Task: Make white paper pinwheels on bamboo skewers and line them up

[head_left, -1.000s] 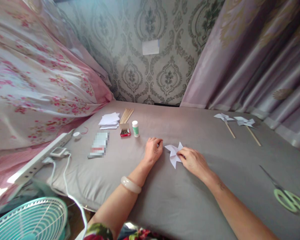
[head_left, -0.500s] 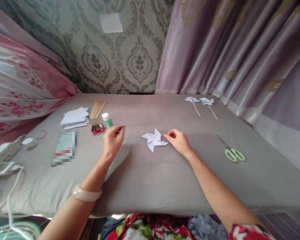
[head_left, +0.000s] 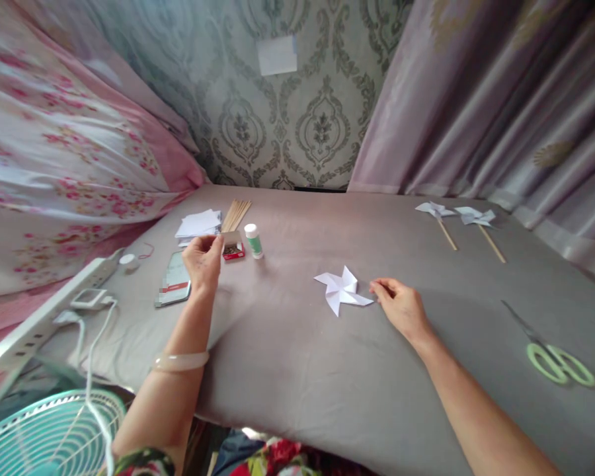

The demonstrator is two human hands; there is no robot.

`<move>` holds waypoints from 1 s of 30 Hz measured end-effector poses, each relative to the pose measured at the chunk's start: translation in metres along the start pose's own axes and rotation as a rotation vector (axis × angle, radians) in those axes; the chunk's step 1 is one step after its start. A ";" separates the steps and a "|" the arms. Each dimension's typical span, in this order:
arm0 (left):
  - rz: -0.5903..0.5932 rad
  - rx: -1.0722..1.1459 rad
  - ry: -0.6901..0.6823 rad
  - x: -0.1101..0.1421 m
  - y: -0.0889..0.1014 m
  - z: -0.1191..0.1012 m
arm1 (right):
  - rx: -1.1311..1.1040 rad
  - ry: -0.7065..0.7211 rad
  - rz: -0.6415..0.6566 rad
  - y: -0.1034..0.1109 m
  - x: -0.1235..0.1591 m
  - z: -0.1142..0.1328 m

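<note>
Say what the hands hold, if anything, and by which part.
No held thing shows in the left hand or right hand; whether fingertips pinch something tiny cannot be told.

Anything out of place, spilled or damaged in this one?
Nothing looks spilled or damaged. The white paper stack is slightly askew, its sheets unevenly aligned. The red box is open, but its small contents sit inside. Blocky pixels cover the left edge of the flat item, which looks like an image artefact.
</note>
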State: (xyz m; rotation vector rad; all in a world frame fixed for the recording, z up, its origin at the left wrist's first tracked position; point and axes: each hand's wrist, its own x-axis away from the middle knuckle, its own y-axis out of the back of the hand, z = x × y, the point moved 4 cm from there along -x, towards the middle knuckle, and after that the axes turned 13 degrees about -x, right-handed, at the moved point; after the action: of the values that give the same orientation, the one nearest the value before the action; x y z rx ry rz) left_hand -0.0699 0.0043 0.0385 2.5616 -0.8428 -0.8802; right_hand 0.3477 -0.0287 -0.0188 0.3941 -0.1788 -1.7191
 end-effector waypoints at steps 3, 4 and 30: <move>-0.010 0.012 0.024 -0.013 -0.001 0.007 | 0.046 -0.008 -0.020 0.000 -0.002 -0.005; 0.002 -0.002 0.020 -0.017 -0.002 0.008 | 0.055 -0.010 -0.019 0.000 -0.002 -0.006; 0.277 -0.512 -0.321 -0.009 -0.032 0.020 | 0.215 -0.011 0.015 -0.004 0.000 -0.001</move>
State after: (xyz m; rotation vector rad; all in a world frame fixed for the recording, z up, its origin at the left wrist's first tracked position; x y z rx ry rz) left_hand -0.0749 0.0330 0.0132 1.8466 -0.8904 -1.2450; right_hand 0.3449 -0.0276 -0.0212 0.5398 -0.3756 -1.6933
